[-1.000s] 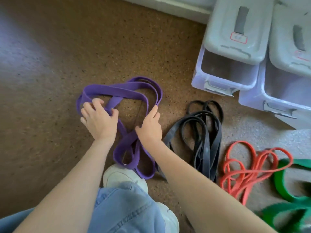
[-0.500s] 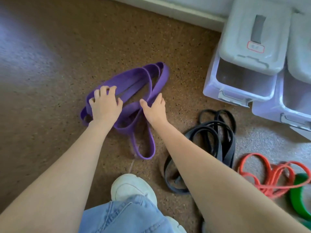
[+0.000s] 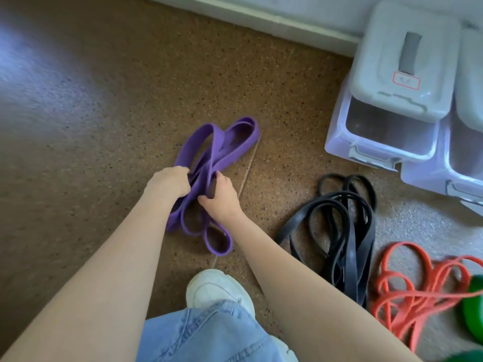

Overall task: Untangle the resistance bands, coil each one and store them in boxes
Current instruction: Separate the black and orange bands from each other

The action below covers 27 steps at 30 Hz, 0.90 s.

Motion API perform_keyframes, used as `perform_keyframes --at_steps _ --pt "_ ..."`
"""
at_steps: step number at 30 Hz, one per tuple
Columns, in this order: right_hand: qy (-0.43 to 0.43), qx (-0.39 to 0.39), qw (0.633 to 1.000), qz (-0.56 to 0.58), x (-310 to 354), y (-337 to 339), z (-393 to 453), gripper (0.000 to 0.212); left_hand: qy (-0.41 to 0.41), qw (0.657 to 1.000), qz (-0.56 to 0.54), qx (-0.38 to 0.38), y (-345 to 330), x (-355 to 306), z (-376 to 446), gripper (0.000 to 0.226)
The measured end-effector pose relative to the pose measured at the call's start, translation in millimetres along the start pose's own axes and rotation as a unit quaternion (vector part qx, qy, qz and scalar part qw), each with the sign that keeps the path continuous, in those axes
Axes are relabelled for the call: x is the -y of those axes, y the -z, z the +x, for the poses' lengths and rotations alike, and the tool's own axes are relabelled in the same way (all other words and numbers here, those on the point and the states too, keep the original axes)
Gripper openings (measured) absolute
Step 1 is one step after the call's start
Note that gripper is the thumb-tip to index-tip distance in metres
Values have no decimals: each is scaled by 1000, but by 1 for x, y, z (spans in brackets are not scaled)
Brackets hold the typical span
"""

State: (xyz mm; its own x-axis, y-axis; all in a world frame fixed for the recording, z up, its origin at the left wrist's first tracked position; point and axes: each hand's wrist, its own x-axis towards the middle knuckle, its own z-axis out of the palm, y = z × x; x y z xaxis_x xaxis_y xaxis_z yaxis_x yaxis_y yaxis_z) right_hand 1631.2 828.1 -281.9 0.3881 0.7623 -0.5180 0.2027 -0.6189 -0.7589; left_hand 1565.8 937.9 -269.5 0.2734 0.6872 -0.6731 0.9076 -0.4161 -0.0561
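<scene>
A wide purple resistance band (image 3: pixel 222 145) lies folded in several loops on the brown floor in the middle of the view. My left hand (image 3: pixel 168 181) grips its left strands with curled fingers. My right hand (image 3: pixel 220 195) pinches the strands just beside it, thumb and fingers round the bundle. Lower loops of the band hang out below both hands. To the right lie a black band (image 3: pixel 342 231), an orange band (image 3: pixel 407 288) and part of a green band (image 3: pixel 473 312). Two clear storage boxes (image 3: pixel 337 142) with grey lids stand at the upper right.
A white skirting board (image 3: pixel 261 19) runs along the back wall. My white shoe (image 3: pixel 214 288) and a jeans-clad knee (image 3: pixel 203 335) sit at the bottom centre. The second box (image 3: pixel 418 173) stands close to the first. Pale carpet begins at the right under the bands.
Both hands have closed together on the purple band, gathering its spread loops into a narrower bundle. The fingers, flat on the band earlier, are now curled round it.
</scene>
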Motion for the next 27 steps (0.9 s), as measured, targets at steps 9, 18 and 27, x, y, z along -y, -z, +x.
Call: perform_keyframes --at_steps 9,18,27 --pt "-80 -57 994 37 -6 19 -26 38 90 984 -84 -132 -8 -24 -65 59" --pt "-146 -237 954 111 -97 164 -129 28 -153 980 -92 -86 -38 -184 -136 41" --pt "-343 -386 856 11 -276 263 -268 36 -373 921 -2 -109 -129 -325 -227 38"
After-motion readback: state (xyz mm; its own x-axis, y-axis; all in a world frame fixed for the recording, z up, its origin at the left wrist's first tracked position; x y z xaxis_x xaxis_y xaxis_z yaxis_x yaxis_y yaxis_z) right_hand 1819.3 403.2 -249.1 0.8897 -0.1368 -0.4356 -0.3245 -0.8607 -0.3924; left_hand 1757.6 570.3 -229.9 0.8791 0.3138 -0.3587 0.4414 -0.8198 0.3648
